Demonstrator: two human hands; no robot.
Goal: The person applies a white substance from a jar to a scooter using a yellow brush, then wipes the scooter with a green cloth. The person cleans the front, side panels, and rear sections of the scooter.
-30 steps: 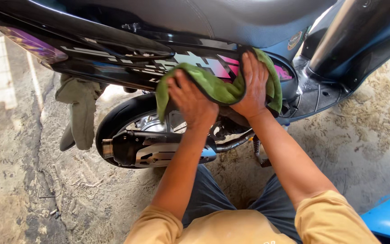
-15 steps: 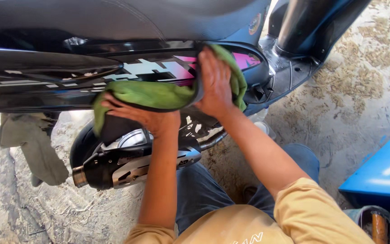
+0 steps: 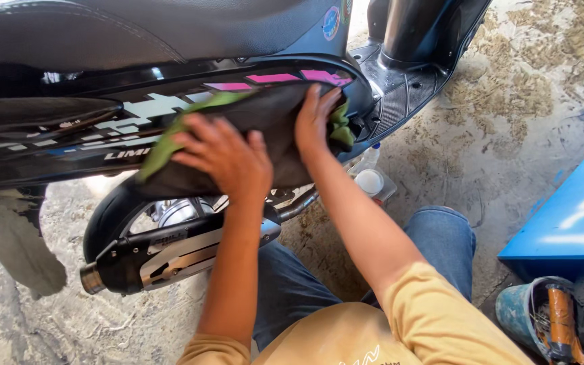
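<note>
A dark scooter [image 3: 136, 40] stands side-on in front of me, with pink and white decals along its side panel [image 3: 170, 105]. A green cloth [image 3: 163, 145] with a dark underside is spread over that panel. My left hand [image 3: 224, 159] presses flat on the cloth near its lower middle. Fingers spread, my right hand [image 3: 313, 118] presses the cloth's right end against the panel near the footboard [image 3: 400, 88]. Both forearms reach up from my yellow sleeves.
The scooter's black and silver exhaust [image 3: 170, 253] and rear wheel [image 3: 113, 216] sit below the cloth. A small clear bottle [image 3: 372, 181] stands on the ground by the footboard. A blue box [image 3: 569, 216] and a pail of tools [image 3: 542, 318] are at right. A grey rag [image 3: 15, 243] hangs at left.
Both hands have slid the cloth along the side panel and the cloth now shows more of its dark side. My view has shifted toward the scooter's front.
</note>
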